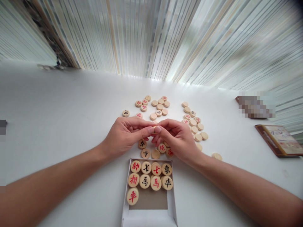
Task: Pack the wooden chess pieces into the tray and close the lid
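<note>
Both hands meet over the table, above the far edge of an open box. My left hand (pixel 126 132) and my right hand (pixel 179 135) are closed, thumbs and fingertips pinching one small wooden Chinese chess piece (pixel 155 129); its marking is mostly covered. Below them stands the white cardboard box (pixel 174 205). Two full rows of round pieces sit in it, some seemingly stacked, with red or black characters. A single red-marked piece (pixel 132 196) starts the third row at the left. Just beyond the box lie loose pieces, among them a black-marked one (pixel 145 153) and a red-marked one (pixel 162 148).
Many more loose pieces, some face up and some blank side up, spread behind the hands and right of them, such as a plain one (pixel 193 122). A brown-edged picture box (pixel 276 140) lies at the right. Striped curtains (pixel 142 37) hang behind the white table (pixel 71 104).
</note>
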`<state>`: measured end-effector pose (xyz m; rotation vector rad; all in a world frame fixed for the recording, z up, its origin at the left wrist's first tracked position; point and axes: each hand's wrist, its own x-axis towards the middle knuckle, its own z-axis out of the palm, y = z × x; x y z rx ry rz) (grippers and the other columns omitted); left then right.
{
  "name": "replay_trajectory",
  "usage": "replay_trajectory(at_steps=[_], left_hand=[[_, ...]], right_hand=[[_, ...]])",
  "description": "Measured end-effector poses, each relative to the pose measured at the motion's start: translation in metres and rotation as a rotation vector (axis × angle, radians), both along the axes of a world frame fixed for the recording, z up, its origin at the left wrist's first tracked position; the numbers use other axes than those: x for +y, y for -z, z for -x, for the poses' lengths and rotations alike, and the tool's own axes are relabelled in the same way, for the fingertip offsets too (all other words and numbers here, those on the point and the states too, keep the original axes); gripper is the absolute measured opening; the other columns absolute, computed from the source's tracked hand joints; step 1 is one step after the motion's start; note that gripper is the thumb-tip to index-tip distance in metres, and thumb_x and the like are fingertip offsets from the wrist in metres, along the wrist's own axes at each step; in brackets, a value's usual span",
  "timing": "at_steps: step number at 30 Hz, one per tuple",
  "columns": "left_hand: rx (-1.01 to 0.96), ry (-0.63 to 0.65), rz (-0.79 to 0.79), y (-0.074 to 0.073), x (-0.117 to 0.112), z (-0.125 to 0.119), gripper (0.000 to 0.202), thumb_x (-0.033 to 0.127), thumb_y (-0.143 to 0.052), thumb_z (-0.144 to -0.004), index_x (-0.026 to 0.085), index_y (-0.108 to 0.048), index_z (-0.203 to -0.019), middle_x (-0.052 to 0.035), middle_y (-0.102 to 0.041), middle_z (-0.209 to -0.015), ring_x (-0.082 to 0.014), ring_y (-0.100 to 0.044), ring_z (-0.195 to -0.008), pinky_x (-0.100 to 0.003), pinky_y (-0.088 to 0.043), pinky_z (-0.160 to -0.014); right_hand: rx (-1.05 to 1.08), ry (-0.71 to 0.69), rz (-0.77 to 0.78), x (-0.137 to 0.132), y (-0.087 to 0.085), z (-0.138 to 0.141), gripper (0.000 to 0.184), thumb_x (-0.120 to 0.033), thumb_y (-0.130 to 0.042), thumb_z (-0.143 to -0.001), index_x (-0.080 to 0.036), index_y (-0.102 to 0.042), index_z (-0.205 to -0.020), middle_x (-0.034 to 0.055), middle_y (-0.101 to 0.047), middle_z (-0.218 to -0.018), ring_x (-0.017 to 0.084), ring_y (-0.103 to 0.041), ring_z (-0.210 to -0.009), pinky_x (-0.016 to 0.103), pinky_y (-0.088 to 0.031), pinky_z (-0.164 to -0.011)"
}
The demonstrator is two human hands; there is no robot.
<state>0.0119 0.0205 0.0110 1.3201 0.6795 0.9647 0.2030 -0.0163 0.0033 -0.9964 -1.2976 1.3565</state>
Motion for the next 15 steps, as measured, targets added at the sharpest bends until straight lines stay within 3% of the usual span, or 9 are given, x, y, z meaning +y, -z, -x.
replay_trajectory(at_steps=[6, 15], left_hand=[[0.017, -0.008, -0.013, 0.0018, 0.0000, -0.0012, 0.014, 0.017, -0.083, -0.087, 0.020, -0.088, -0.100, -0.0046, -0.084, -0.084, -0.0151, -0.078, -0.073, -0.021, -0.065, -0.069], [0.065, -0.041, -0.016, 0.0091, -0.0022, 0.0006, 0.034, 0.024, -0.084, -0.087, 0.018, -0.082, -0.121, -0.0077, -0.085, -0.091, -0.0202, -0.080, -0.077, -0.029, -0.069, -0.073]], right_hand=[[-0.004, 0.031, -0.032, -0.0017, 0.0013, 0.0010, 0.025, -0.041, -0.083, -0.091, -0.017, -0.078, -0.091, 0.0034, -0.079, -0.075, 0.013, -0.074, -0.060, 0.021, -0.062, -0.057], [0.055, 0.039, 0.081, 0.0016, -0.0012, -0.0002, 0.033, -0.041, -0.085, -0.088, -0.019, -0.079, -0.112, 0.0026, -0.078, -0.073, 0.015, -0.073, -0.059, 0.026, -0.065, -0.054]])
